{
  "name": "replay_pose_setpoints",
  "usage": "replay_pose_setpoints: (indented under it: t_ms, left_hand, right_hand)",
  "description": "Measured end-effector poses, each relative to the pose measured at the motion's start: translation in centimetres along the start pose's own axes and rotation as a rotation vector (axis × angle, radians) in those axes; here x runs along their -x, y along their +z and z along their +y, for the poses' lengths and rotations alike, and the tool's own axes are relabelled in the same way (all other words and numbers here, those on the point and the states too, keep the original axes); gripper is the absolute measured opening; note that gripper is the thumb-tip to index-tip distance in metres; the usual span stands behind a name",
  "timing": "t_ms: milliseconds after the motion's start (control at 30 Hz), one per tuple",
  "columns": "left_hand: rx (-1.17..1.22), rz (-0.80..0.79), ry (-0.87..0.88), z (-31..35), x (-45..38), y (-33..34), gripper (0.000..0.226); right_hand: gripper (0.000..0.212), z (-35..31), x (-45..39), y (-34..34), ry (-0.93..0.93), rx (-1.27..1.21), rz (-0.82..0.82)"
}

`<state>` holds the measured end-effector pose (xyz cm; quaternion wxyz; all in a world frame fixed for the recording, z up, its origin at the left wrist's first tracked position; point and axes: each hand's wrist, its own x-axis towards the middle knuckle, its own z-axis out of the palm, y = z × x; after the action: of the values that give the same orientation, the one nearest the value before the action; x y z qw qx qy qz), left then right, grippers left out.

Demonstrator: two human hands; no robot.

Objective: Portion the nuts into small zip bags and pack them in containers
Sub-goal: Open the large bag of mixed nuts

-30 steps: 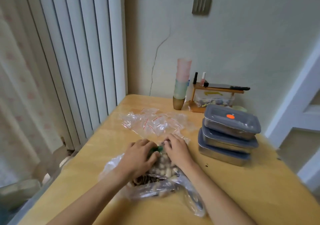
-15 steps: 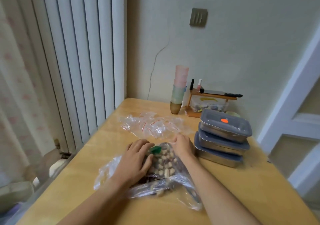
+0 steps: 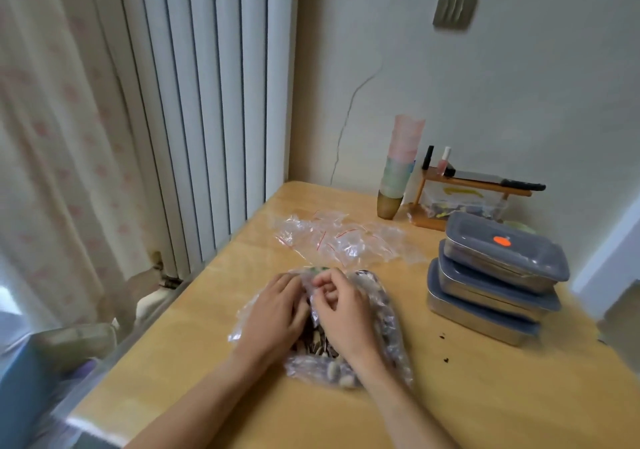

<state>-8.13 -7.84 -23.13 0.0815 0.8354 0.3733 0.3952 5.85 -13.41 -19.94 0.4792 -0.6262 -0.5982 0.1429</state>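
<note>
**Both hands at the mouth of the nut bag**

Here we have the nut bag [image 3: 349,355], a big clear plastic sack, lying on the table [image 3: 485,396] in the near middle, with pale and dark nuts showing through its near end. Our left hand [image 3: 277,313] lies on the bag's left side, fingers curled into the crumpled plastic at its far end. Our right hand [image 3: 341,306] sits just beside it, touching it, with thumb and fingers pinching the same bunched plastic. A bit of green [image 3: 320,269] peeks out at the far edge of the bunch; we cannot tell what it is.

Beyond the bag, farther along the table, lies a loose heap of small zip bags [image 3: 343,241] with red seal lines, all flat. To the right stand three containers [image 3: 498,275], metal with grey lids, stacked one on another; the top lid bears an orange dot [image 3: 501,240].

In the far corner we see a stack of cups [image 3: 398,168] and, right of it, a small wooden rack [image 3: 460,199] with two little bottles on it. A few dark crumbs [image 3: 445,348] dot the table near the containers. White blinds [image 3: 207,102] hang at left.
</note>
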Motion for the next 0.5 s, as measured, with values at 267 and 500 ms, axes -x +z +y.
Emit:
replay_pose_setpoints:
  t_ms: [267, 500]
  left_hand:
    - [0.35, 0.029, -0.053, 1.5, 1.2, -1.7, 0.034]
    - [0.445, 0.06, -0.096, 1.4, 1.6, -2.1, 0.031]
  right_hand:
    - [0.021, 1.0, 0.7, -1.5, -0.007, -0.254, -0.109]
    - [0.019, -0.3, 1.6, -1.6, -0.253, 0.018, 0.049]
